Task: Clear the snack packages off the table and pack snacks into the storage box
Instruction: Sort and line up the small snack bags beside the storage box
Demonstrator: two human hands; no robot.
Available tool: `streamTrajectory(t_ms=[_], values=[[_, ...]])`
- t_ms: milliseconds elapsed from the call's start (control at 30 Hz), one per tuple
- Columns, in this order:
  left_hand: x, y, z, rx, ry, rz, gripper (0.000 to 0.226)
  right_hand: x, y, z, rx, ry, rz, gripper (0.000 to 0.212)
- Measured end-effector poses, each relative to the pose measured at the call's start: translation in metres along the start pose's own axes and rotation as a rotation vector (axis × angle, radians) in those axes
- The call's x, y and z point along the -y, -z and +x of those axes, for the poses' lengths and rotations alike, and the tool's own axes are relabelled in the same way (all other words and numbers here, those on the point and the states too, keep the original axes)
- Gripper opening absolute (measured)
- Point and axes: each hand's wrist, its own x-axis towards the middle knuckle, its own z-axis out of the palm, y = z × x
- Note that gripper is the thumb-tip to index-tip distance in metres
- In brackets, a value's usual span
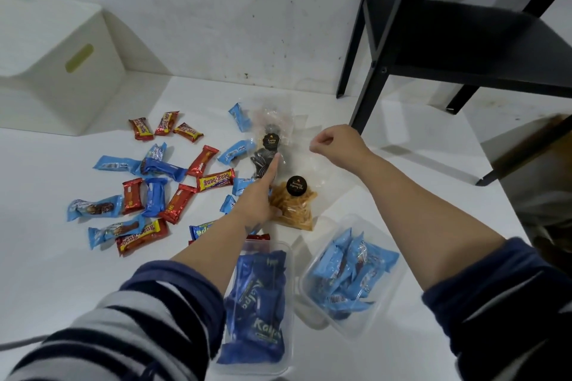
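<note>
Head view: while both arms reach forward over the white tabletop, the step in hand looks to be picking up a clear bag.
Left hand: fingers straight, flat on two clear bags, gripping nothing.
Under the left hand: dark spiral-cookie bag at its fingertips; yellow stick-snack bag just to its right.
Right hand: curled, pinching the clear bag edge between thumb and fingers.
Doing it well: my judgement is to pin the neighbouring bag and lift slowly, since slippery film may drag the other along.
Left of the left hand: loose red and blue wrapped bars, scattered close together.
Nearer than both hands: two clear storage tubs, dark blue packs in one, light blue packs in the other.
Edges and room: black shelf leg stands just beyond the right hand; bare tabletop lies to its right; white box sits well apart, far left.
</note>
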Motion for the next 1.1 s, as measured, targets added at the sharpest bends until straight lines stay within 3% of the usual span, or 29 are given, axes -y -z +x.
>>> streamTrajectory(t_ms=[300,500,667,833,1000,1100], values=[[-0.002,0.001,-0.001,0.018,-0.011,0.032,0.117,0.007,-0.005,0.008,0.057,-0.029,-0.05,0.021],[-0.002,0.001,-0.001,0.024,-0.009,0.015,0.12,0.011,-0.01,0.012,0.01,-0.018,-0.059,0.008],[-0.004,0.002,-0.002,0.035,-0.005,0.064,0.119,0.02,-0.011,0.014,0.082,-0.012,-0.105,0.024],[-0.005,0.002,-0.003,0.039,-0.005,0.069,0.118,0.021,-0.017,0.017,-0.026,0.013,-0.136,0.008],[-0.007,0.003,-0.003,0.03,-0.01,0.081,0.117,0.025,-0.021,0.019,0.034,0.032,-0.1,0.014],[-0.008,0.002,-0.004,0.035,-0.004,0.085,0.119,0.027,-0.023,0.022,0.015,0.045,-0.141,0.006]])
